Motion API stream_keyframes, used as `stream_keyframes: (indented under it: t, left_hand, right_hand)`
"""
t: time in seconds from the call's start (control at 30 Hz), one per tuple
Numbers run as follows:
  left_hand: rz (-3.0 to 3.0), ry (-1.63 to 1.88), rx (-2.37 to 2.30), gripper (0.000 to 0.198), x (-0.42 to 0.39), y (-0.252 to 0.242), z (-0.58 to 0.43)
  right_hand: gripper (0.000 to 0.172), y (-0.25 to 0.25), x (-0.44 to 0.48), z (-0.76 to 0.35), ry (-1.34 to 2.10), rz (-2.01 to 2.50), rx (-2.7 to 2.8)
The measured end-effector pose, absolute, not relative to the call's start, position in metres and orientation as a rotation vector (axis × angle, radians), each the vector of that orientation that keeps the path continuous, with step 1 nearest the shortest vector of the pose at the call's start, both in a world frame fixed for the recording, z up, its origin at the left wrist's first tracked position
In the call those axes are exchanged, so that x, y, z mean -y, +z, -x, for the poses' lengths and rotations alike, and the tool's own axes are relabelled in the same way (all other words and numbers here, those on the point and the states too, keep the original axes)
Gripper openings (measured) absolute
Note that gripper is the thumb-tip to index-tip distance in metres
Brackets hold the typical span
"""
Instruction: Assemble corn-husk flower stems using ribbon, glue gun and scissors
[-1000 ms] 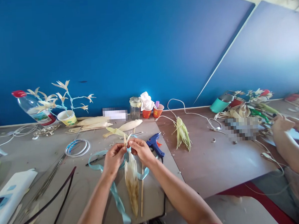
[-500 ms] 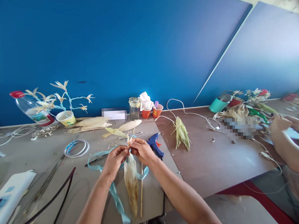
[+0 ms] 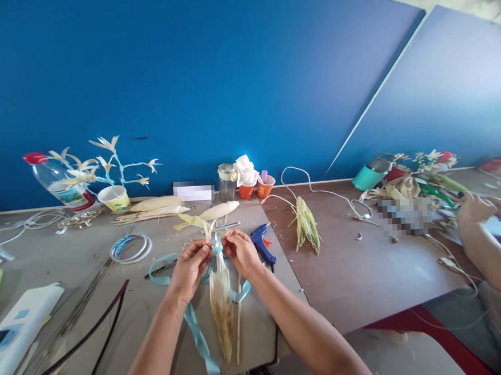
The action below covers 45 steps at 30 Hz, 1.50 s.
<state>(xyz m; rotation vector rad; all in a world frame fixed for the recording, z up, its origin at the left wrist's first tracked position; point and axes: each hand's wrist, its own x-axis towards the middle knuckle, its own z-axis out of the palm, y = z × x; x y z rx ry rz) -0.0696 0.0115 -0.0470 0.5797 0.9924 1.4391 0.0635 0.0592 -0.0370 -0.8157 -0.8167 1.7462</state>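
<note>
My left hand (image 3: pixel 194 263) is closed in a pinch on a small corn husk flower (image 3: pixel 208 231), whose pale petals stick up above the fingertips. A little to its right, my right hand (image 3: pixel 241 252) is pinched too; what it holds, if anything, is too small to make out. Between and below the hands lies a long dried corn husk (image 3: pixel 222 317), pale on top and brown-spotted lower down. Pale blue ribbon (image 3: pixel 196 336) winds across the table around the hands. Beside the husk rests a thin wooden stick (image 3: pixel 238 331). A blue glue gun (image 3: pixel 262 244) lies just right of my right hand.
At the back stand a plastic bottle (image 3: pixel 72 191), a cup with husk flowers (image 3: pixel 114 198), a glass jar (image 3: pixel 227 182) and red paper cups (image 3: pixel 266 186). A ribbon roll (image 3: pixel 130 248) lies left; a green husk bundle (image 3: pixel 306 226) lies right. Another person's arm (image 3: pixel 484 248) is far right.
My hands have moved apart; the flower is now in my left fingers, a little left of where both hands met. The view has shifted slightly.
</note>
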Motion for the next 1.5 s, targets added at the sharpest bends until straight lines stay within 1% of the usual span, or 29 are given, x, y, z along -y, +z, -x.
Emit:
stream_keyframes:
  t: [0.13, 0.17, 0.27, 0.37, 0.4, 0.5, 0.63, 0.73, 0.77, 0.87, 0.9, 1.1, 1.5]
  left_hand:
    - [-0.528, 1.499, -0.966, 0.021, -0.012, -0.044, 0.072]
    - [-0.520, 1.511, -0.961, 0.021, -0.012, -0.044, 0.073]
    - [-0.514, 1.533, -0.928, 0.019, -0.013, -0.043, 0.075]
    - [-0.516, 1.544, -0.897, 0.019, -0.013, -0.042, 0.076]
    - [-0.515, 1.548, -0.894, 0.019, -0.014, -0.041, 0.076]
    - [-0.511, 1.561, -0.894, 0.020, -0.014, -0.040, 0.076]
    - [-0.525, 1.572, -0.907, 0.019, -0.014, -0.042, 0.078]
    - [-0.539, 1.595, -0.930, 0.020, -0.015, -0.043, 0.079]
    - [-0.547, 1.612, -0.955, 0.022, -0.015, -0.043, 0.079]
    - [-0.599, 1.684, -1.051, 0.026, -0.017, -0.044, 0.079]
    - [-0.618, 1.706, -1.076, 0.027, -0.017, -0.044, 0.078]
    - [-0.671, 1.709, -1.086, 0.028, -0.017, -0.046, 0.079]
    - [-0.705, 1.683, -1.033, 0.025, -0.016, -0.047, 0.078]
  right_hand:
    - [0.030, -0.041, -0.056, -0.060, 1.640, 0.894, 0.999]
    - [0.031, -0.041, -0.055, -0.059, 1.613, 0.905, 1.036]
    - [0.021, -0.041, -0.052, -0.057, 1.562, 0.915, 1.065]
    - [0.020, -0.039, -0.050, -0.058, 1.552, 0.917, 1.104]
    - [0.021, -0.038, -0.049, -0.058, 1.549, 0.916, 1.139]
    - [0.033, -0.041, -0.049, -0.058, 1.522, 0.910, 1.224]
    - [0.030, -0.048, -0.050, -0.057, 1.471, 0.937, 1.260]
    - [0.034, -0.051, -0.049, -0.056, 1.452, 0.936, 1.395]
    - [0.032, -0.052, -0.048, -0.055, 1.441, 0.930, 1.443]
    - [0.017, -0.054, -0.045, -0.053, 1.386, 0.934, 1.577]
    - [0.016, -0.055, -0.044, -0.052, 1.357, 0.940, 1.630]
    - [0.012, -0.056, -0.038, -0.050, 1.218, 0.962, 1.856]
    - [0.013, -0.044, -0.036, -0.052, 1.136, 0.975, 1.896]
